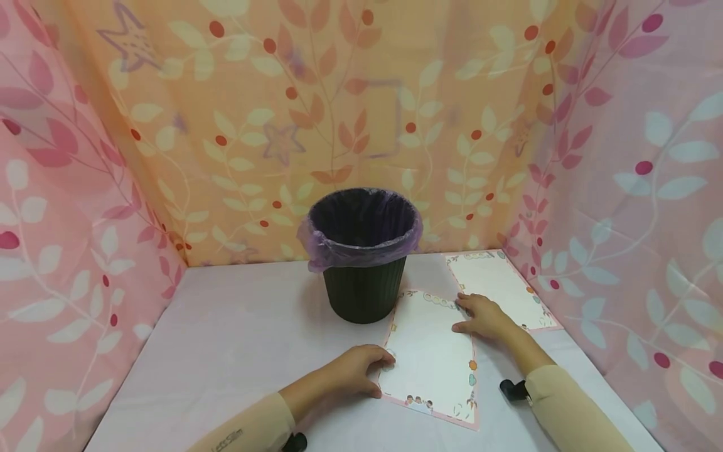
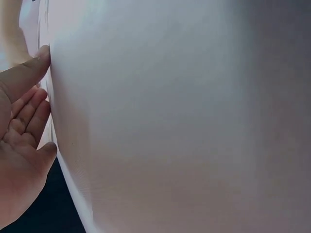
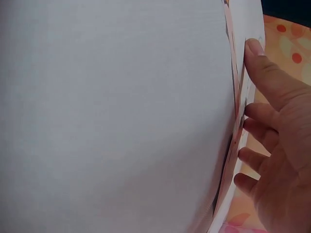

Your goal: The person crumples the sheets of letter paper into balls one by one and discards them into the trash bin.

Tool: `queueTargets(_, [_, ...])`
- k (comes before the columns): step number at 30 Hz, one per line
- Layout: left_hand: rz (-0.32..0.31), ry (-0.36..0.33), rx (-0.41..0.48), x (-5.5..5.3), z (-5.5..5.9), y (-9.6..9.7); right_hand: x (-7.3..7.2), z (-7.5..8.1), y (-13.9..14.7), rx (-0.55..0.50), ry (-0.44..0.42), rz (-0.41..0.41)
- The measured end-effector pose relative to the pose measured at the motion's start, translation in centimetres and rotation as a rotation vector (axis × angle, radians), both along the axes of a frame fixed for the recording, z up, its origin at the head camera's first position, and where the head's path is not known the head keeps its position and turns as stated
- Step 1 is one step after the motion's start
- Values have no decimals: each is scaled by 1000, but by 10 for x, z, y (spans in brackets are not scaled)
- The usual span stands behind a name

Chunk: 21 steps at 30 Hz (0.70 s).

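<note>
A decorated paper sheet (image 1: 429, 358) with a pink border and small printed figures lies on the table, slightly turned. My left hand (image 1: 357, 370) is at its left edge, thumb and fingers spread apart with the fingertips touching the border. At the upper right edge of the same sheet, my right hand (image 1: 486, 317) rests with fingers stretched and thumb apart. The left wrist view has the left hand (image 2: 22, 170) low against the white surface. In the right wrist view, the fingertips of the right hand (image 3: 284, 136) meet the sheet's edge, palm facing the camera.
A dark green bin (image 1: 364, 292) with a purple bag liner (image 1: 367, 254) folded over its rim stands behind the near sheet, to its left. A second bordered sheet (image 1: 503, 285) lies at the back right. Floral curtains (image 1: 361, 125) surround the white table (image 1: 226, 339).
</note>
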<state>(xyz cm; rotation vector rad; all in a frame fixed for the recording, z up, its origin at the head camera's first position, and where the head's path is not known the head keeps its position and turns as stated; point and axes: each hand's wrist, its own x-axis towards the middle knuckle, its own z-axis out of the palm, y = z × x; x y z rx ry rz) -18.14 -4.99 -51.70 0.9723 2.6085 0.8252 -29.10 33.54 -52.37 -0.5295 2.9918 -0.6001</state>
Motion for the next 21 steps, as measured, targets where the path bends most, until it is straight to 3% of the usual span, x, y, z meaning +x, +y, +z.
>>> queueTargets(10, [-14, 4, -22, 7, -1, 2, 12, -2, 0, 44, 58, -18])
queueTargets(21, [-23, 16, -54, 6, 2, -1, 10, -10, -8, 34, 83, 21])
